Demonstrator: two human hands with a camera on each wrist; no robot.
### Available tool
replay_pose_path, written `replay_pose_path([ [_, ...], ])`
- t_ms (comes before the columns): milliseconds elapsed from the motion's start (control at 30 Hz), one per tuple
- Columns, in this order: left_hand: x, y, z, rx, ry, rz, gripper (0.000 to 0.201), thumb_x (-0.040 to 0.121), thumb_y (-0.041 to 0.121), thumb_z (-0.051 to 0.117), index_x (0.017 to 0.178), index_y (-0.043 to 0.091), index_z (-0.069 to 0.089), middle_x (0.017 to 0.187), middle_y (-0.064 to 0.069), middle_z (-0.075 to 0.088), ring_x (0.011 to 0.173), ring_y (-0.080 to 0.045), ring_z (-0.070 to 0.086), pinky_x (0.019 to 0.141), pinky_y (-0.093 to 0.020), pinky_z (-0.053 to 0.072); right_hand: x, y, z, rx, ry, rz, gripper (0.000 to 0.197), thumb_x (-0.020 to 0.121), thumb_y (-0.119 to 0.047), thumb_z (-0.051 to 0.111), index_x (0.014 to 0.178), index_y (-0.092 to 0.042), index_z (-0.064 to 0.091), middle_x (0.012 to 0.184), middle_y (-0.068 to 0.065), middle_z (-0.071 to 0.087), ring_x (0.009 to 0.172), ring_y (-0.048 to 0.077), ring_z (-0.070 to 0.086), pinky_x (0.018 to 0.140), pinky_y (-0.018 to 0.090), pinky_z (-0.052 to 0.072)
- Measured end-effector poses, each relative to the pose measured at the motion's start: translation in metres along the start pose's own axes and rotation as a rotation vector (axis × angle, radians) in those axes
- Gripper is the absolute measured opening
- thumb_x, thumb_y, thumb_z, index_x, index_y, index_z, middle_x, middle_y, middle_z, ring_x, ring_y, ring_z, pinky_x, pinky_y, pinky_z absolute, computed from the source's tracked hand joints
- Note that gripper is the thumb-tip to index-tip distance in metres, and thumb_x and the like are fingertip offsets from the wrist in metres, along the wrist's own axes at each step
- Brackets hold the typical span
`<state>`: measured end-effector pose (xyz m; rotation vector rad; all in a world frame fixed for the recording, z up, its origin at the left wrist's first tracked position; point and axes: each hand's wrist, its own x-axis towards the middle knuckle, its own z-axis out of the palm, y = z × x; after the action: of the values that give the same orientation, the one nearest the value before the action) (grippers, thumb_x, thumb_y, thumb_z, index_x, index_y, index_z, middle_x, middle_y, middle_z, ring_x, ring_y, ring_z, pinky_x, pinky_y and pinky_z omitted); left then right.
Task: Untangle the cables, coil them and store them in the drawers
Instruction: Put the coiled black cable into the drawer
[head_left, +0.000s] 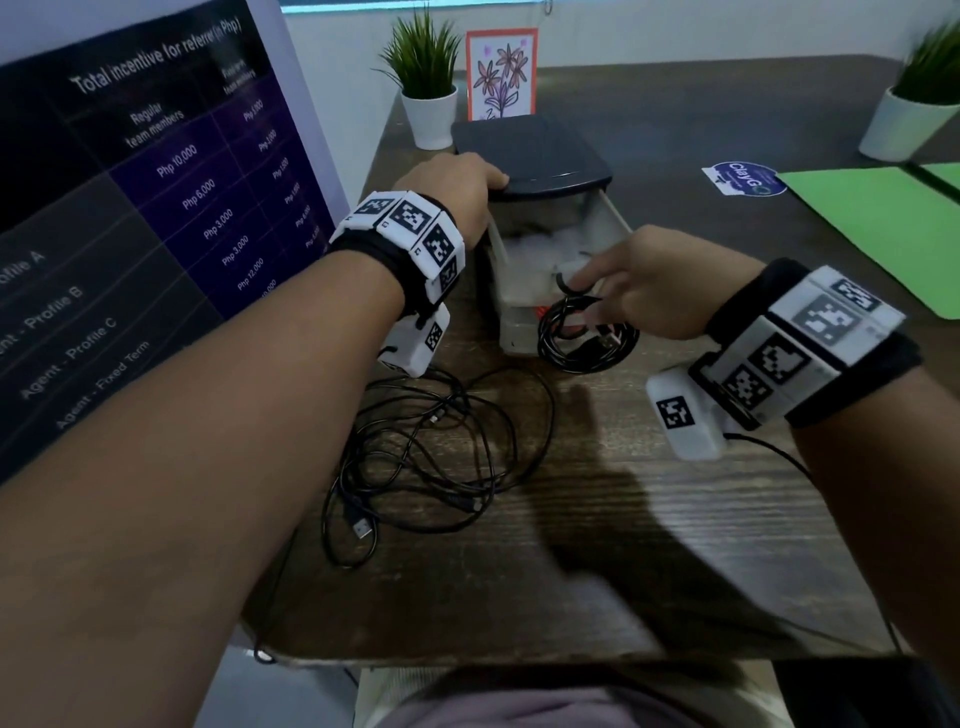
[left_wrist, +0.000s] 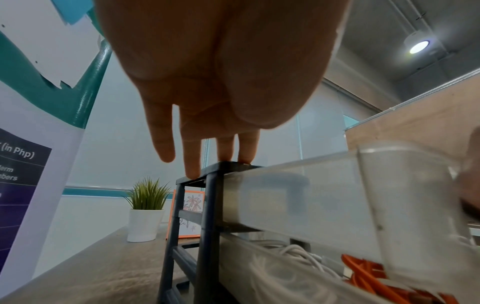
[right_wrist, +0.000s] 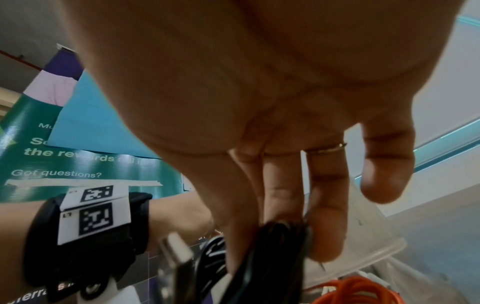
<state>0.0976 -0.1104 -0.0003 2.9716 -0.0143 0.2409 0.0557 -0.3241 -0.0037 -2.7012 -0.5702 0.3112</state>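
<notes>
Coiled black cable (head_left: 587, 332) hangs centre frame from my right hand's (head_left: 660, 291) pinching fingers (right_wrist: 327, 216), loop facing me, before the open drawer (head_left: 550, 260); my left hand (head_left: 457, 192) lies flat-fingered on the drawer unit's lid (head_left: 535, 150); plug ends seem hidden behind blur.

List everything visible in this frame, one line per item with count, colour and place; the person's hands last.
drawer unit: one, dark frame, translucent drawers, back centre of table; top drawer pulled out.
coiled cable: one, black, at the drawer front, in the right hand.
tangled cables: several, black, loose on the table, left of centre.
orange cable: one, in a lower drawer.
white cable: one, in a lower drawer.
potted plants: two, green in white pots, back left and back right.
flower picture: one, orange frame, behind the unit.
green sheet: one, right.
poster: one, purple, left.
table: one, dark wood.
left hand: rests on the unit's top.
right hand: pinches the coiled cable.
</notes>
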Motion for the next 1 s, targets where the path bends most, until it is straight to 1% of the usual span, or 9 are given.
replay_pose_path([
  [167, 0.000, 0.001, 0.001, -0.010, 0.001, 0.002, 0.068, 0.089, -0.007, 0.041, 0.143, 0.035, 0.048, 0.150, -0.007, 0.046, 0.134, -0.034, 0.045, 0.110, -0.042, 0.039, -0.011, -0.007, -0.010, -0.006, 0.017, -0.019, 0.024, 0.087, -0.025, 0.073, 0.111, -0.028, 0.073, 0.087, -0.008, 0.065, 0.092, 0.015, 0.060, 0.085, 0.025, 0.044],
  [267, 0.000, -0.001, 0.000, -0.013, 0.005, 0.014, 0.068, 0.089, -0.008, 0.040, 0.143, 0.032, 0.048, 0.150, -0.007, 0.045, 0.135, -0.034, 0.044, 0.111, -0.041, 0.038, -0.021, -0.015, -0.028, 0.045, 0.022, -0.021, 0.013, 0.084, -0.022, 0.074, 0.089, -0.033, 0.069, 0.091, -0.001, 0.071, 0.086, 0.018, 0.062, 0.083, 0.031, 0.049],
  [333, 0.001, -0.001, 0.000, -0.024, 0.006, 0.021, 0.068, 0.088, -0.008, 0.040, 0.144, 0.030, 0.048, 0.151, -0.006, 0.045, 0.136, -0.032, 0.043, 0.113, -0.039, 0.036, -0.023, -0.018, -0.039, 0.092, 0.074, -0.030, 0.014, 0.081, -0.024, 0.077, 0.089, -0.029, 0.067, 0.090, 0.005, 0.071, 0.076, 0.020, 0.061, 0.078, 0.034, 0.051],
  [500, 0.001, -0.001, 0.001, -0.045, 0.012, 0.017, 0.067, 0.089, -0.010, 0.040, 0.144, 0.028, 0.048, 0.151, -0.005, 0.045, 0.137, -0.030, 0.042, 0.114, -0.037, 0.034, 0.011, -0.021, -0.045, 0.544, 0.189, 0.126, 0.017, 0.087, -0.011, 0.072, 0.080, -0.020, 0.059, 0.087, 0.008, 0.065, 0.064, 0.016, 0.064, 0.057, 0.028, 0.060],
  [567, 0.002, 0.000, 0.002, -0.047, 0.013, 0.017, 0.067, 0.089, -0.009, 0.040, 0.144, 0.028, 0.048, 0.151, -0.004, 0.045, 0.137, -0.031, 0.043, 0.114, -0.037, 0.035, 0.036, -0.016, -0.041, 0.616, 0.164, 0.222, 0.016, 0.090, -0.008, 0.068, 0.080, -0.016, 0.058, 0.094, 0.011, 0.066, 0.071, 0.018, 0.069, 0.060, 0.029, 0.062],
  [700, 0.004, -0.001, 0.003, -0.038, 0.001, 0.024, 0.067, 0.089, -0.007, 0.041, 0.144, 0.030, 0.048, 0.150, -0.005, 0.046, 0.135, -0.032, 0.044, 0.113, -0.038, 0.036, 0.071, -0.012, -0.032, 0.548, 0.130, 0.343, 0.014, 0.086, -0.009, 0.072, 0.078, -0.007, 0.060, 0.092, 0.015, 0.069, 0.088, 0.026, 0.072, 0.084, 0.041, 0.059],
  [767, 0.004, -0.001, 0.003, -0.041, 0.001, 0.020, 0.066, 0.089, -0.007, 0.041, 0.144, 0.030, 0.047, 0.150, -0.005, 0.046, 0.136, -0.030, 0.044, 0.113, -0.037, 0.035, 0.083, -0.010, -0.025, 0.460, 0.085, 0.302, 0.014, 0.082, -0.013, 0.072, 0.079, -0.012, 0.059, 0.106, 0.013, 0.068, 0.088, 0.023, 0.070, 0.086, 0.038, 0.058],
  [867, 0.005, -0.001, 0.005, -0.045, 0.009, 0.010, 0.066, 0.090, -0.007, 0.041, 0.144, 0.030, 0.047, 0.151, -0.004, 0.046, 0.137, -0.029, 0.043, 0.112, -0.036, 0.035, 0.099, -0.011, -0.015, 0.301, 0.077, 0.266, 0.016, 0.074, -0.026, 0.071, 0.076, -0.023, 0.055, 0.124, 0.012, 0.063, 0.112, 0.029, 0.063, 0.099, 0.045, 0.051],
  [1000, 0.005, -0.001, 0.004, -0.032, 0.011, 0.028, 0.065, 0.091, -0.006, 0.041, 0.144, 0.030, 0.047, 0.151, -0.005, 0.044, 0.137, -0.031, 0.042, 0.113, -0.036, 0.034, 0.094, -0.027, -0.006, 0.356, 0.116, 0.224, 0.024, 0.083, -0.021, 0.065, 0.070, -0.023, 0.045, 0.131, 0.018, 0.058, 0.124, 0.033, 0.056, 0.105, 0.048, 0.046],
])
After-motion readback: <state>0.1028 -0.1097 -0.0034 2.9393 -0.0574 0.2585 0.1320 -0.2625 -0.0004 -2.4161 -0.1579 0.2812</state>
